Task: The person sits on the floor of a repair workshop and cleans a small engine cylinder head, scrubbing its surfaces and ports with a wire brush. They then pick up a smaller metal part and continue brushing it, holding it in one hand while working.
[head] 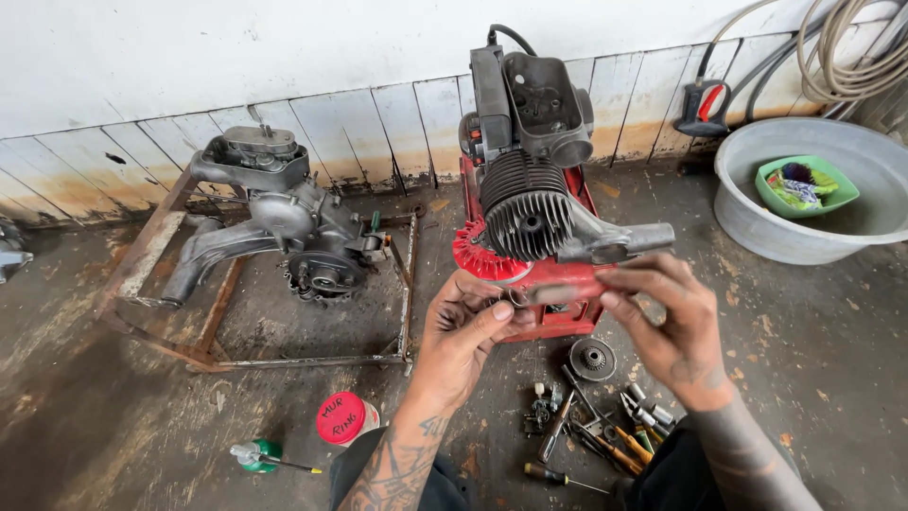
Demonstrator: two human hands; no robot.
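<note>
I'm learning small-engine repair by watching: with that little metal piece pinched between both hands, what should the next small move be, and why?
Probably bring the small metal part, held between left hand and right hand, up to the finned engine just behind. Both hands already hover right before it; what the part is stays too blurred to tell.

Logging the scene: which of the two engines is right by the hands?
The finned engine on the red base, directly beyond both hands; the grey engine sits off left in a rusty frame.

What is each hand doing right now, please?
Left hand: closed on a small metal part.
Right hand: fingers pinching the same part's other end.
</note>
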